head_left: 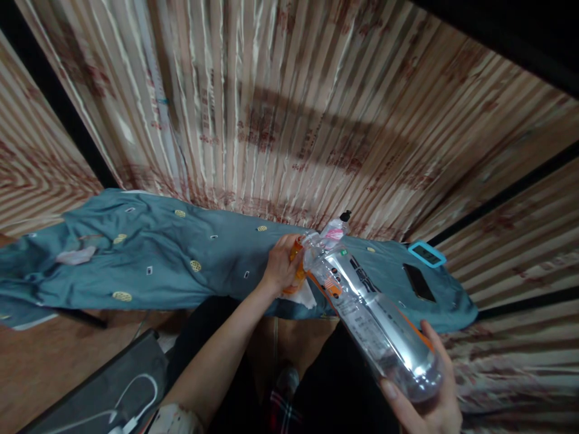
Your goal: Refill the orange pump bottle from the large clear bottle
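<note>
My right hand (429,392) is wrapped round the base of a large clear plastic bottle (371,313), which is tilted with its neck pointing away toward the teal cloth (172,253). At the bottle's mouth, my left hand (281,265) is closed round something orange (298,265), with a white tissue or cloth (304,296) just below it. A small spray bottle with a black top (337,227) stands behind the big bottle's neck.
The teal patterned cloth covers a long narrow surface in front of striped curtains (289,108). A dark phone (418,282) and a blue-framed device (426,254) lie on its right end. A grey case with a white cable (122,392) sits at lower left. My dark-clothed legs are below.
</note>
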